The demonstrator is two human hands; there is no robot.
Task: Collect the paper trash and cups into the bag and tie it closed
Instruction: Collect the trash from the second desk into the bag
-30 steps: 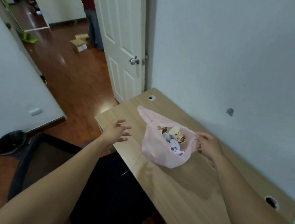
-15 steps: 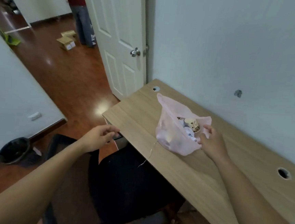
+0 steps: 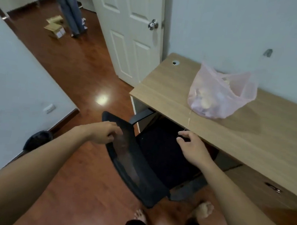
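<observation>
Bag [image 3: 221,97] on desk [image 3: 164,88] | left hand [image 3: 102,133] fingers grip chair [image 3: 136,165] | right hand [image 3: 193,148] fingers pinch thread [image 3: 189,119]

A pink, see-through plastic bag [image 3: 223,93] sits slumped on the wooden surface [image 3: 164,88], close to the wall and back from the front edge. Its mouth is open and untied, with one handle loop standing up at the left and the other spread out to the right. Its contents [image 3: 205,103] show through the film only as pale, rounded lumps heaped in the bottom, too blurred to tell paper from cups. A thin pale thread [image 3: 189,117] runs from the bag's near lower side across the surface to its front edge.
</observation>
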